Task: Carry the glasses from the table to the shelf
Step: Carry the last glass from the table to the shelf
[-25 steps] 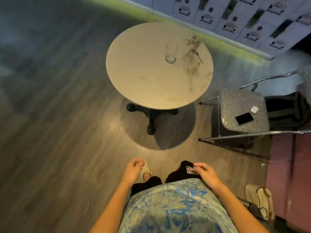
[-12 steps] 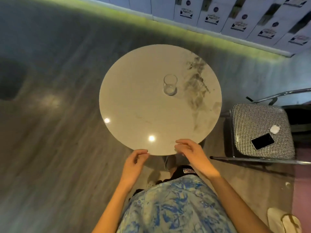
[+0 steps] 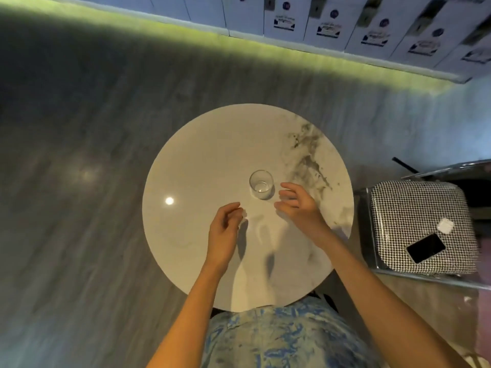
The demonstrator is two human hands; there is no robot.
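One clear, empty drinking glass [image 3: 261,184] stands upright near the middle of a round marble table [image 3: 202,155]. My right hand [image 3: 297,205] hovers just to the right of the glass, fingers spread and curved toward it, with a small gap between them and the glass. My left hand [image 3: 224,229] is over the table, nearer to me and left of the glass, loosely curled and holding nothing. No shelf is in view.
A chair with a houndstooth seat [image 3: 414,224] stands right of the table, carrying a black phone [image 3: 426,247] and a small white object [image 3: 445,226]. A row of white cabinets [image 3: 332,25] with a green light strip runs along the far wall. Grey wood floor surrounds the table.
I have come right up to the table. Both hands moved from its near edge out over the top, the right one reaching close beside the glass.
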